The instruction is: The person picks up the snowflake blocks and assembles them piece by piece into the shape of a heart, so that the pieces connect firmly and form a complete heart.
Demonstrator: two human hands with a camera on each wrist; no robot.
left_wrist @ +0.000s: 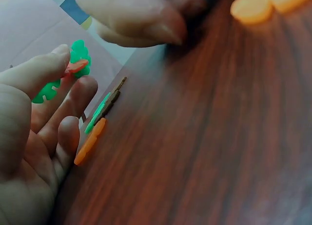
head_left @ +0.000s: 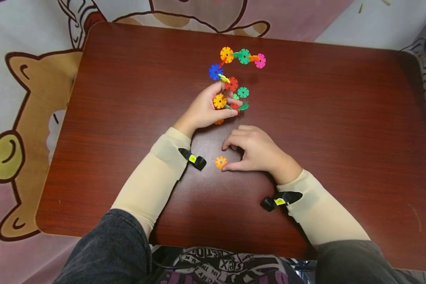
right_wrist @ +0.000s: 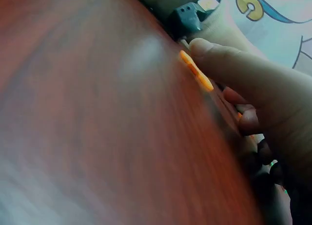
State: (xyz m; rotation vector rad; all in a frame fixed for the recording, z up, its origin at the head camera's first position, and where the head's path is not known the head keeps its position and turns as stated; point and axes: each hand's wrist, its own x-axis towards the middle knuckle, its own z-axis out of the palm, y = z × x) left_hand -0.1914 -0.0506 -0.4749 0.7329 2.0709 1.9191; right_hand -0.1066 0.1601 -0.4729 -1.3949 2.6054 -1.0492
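Note:
My left hand [head_left: 207, 106] pinches part of a chain of interlocking plastic snowflake discs [head_left: 231, 84] between thumb and fingers. In the left wrist view, a green disc [left_wrist: 80, 54] joined to a red one shows at the thumb tip. A yellow-orange disc [head_left: 219, 101] of the chain lies against that hand, which hides some pieces behind it. Nearer me, a loose orange snowflake disc [head_left: 220, 162] is on the table. My right hand [head_left: 257, 152] is beside it, thumb tip right at the disc's edge and bent fingers apart from the thumb.
The brown table [head_left: 340, 138] has rounded corners and a patterned cloth [head_left: 42, 90] around it. Farther back, the chain runs on through a blue disc [head_left: 215, 72] to a pink disc [head_left: 260, 61]. Black wrist cameras [head_left: 200, 163] hang at both wrists, close over the table.

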